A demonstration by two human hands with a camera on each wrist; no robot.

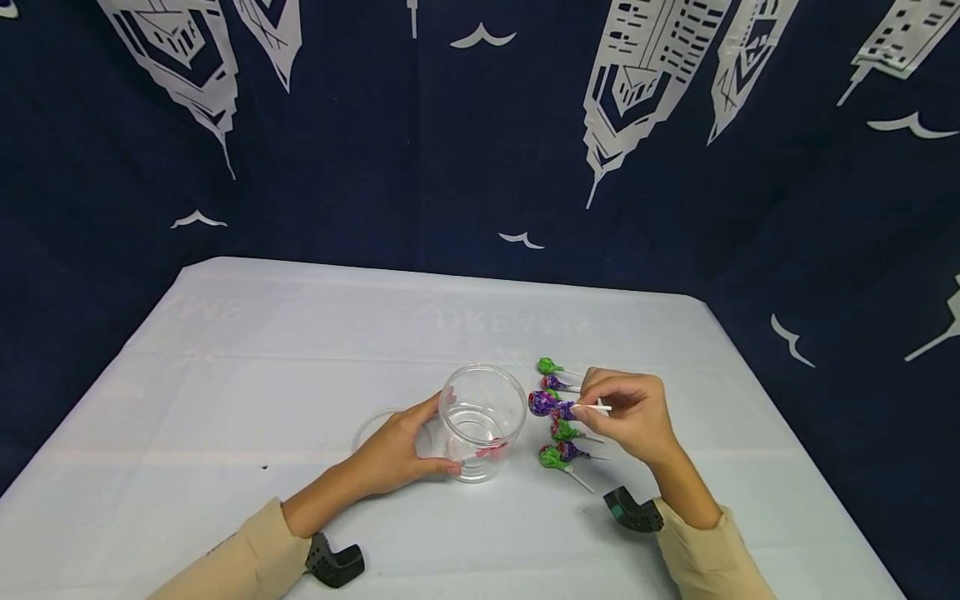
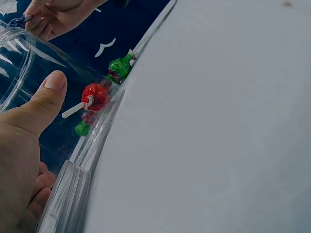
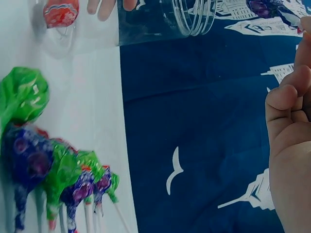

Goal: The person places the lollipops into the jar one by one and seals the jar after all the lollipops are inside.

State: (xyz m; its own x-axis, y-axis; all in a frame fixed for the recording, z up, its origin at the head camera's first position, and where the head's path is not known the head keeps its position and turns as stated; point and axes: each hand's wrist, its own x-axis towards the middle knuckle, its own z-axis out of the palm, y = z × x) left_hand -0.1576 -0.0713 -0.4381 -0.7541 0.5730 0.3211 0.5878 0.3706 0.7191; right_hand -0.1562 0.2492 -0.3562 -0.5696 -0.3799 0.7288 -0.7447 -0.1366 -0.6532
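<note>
My left hand (image 1: 401, 450) grips a clear plastic jar (image 1: 480, 408) from its left side, thumb at the front and fingers behind. Inside the jar, near its bottom, lies a red-wrapped lollipop (image 2: 95, 97) with a white stick. My right hand (image 1: 630, 408) pinches the white stick of a purple-wrapped lollipop (image 1: 542, 403), its candy end pointing left toward the jar's rim. Below that hand, several green- and purple-wrapped lollipops (image 3: 29, 160) lie in a row on the table, sticks toward the right.
A clear round lid (image 2: 63, 199) lies left of the jar, partly hidden by my left hand in the head view. White cloth covers the table (image 1: 247, 358). Behind it hangs a dark blue curtain (image 1: 420, 167) with white building prints. A small dark speck (image 1: 264, 467) is at the left.
</note>
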